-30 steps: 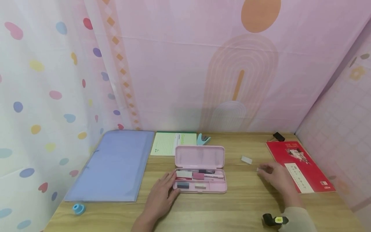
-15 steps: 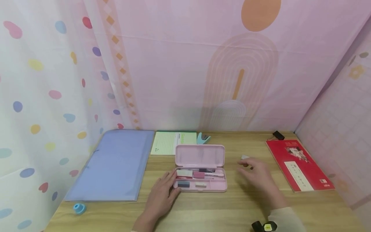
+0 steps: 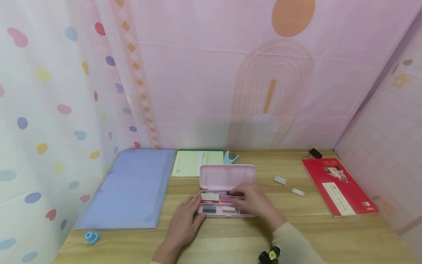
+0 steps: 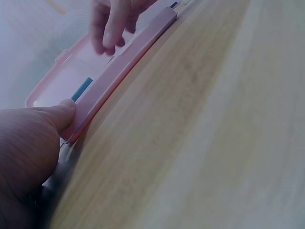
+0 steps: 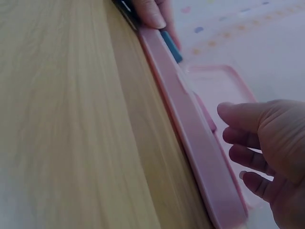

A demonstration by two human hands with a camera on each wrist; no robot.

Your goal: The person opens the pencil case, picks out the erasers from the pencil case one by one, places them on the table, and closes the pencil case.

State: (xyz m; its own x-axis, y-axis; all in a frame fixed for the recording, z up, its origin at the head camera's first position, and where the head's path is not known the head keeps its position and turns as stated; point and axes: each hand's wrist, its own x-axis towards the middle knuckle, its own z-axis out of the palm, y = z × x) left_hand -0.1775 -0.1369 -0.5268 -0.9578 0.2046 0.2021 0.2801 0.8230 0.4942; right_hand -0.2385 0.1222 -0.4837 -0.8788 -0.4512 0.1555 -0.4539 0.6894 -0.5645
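Note:
An open pink pencil case stands mid-table, its lid raised. My left hand rests against its left end, thumb on the front corner, fingers fairly straight. Over the right part of the tray hovers my right hand, fingertips close to a pink eraser and dark pen. The right wrist view shows its thumb and fingers loosely bent and apart, nothing between them. A white block with a red edge lies in the back compartment; a blue-grey block and cream eraser lie in front.
Two small white blocks, one farther back and one nearer, lie right of the case. A red booklet is beyond them, a black clip behind. Leftward are a blue folder, notepad and blue cap-like piece.
My right hand has left a small white block on the table at the right and moved left, over the pencil case. My left hand stays at the case's left end.

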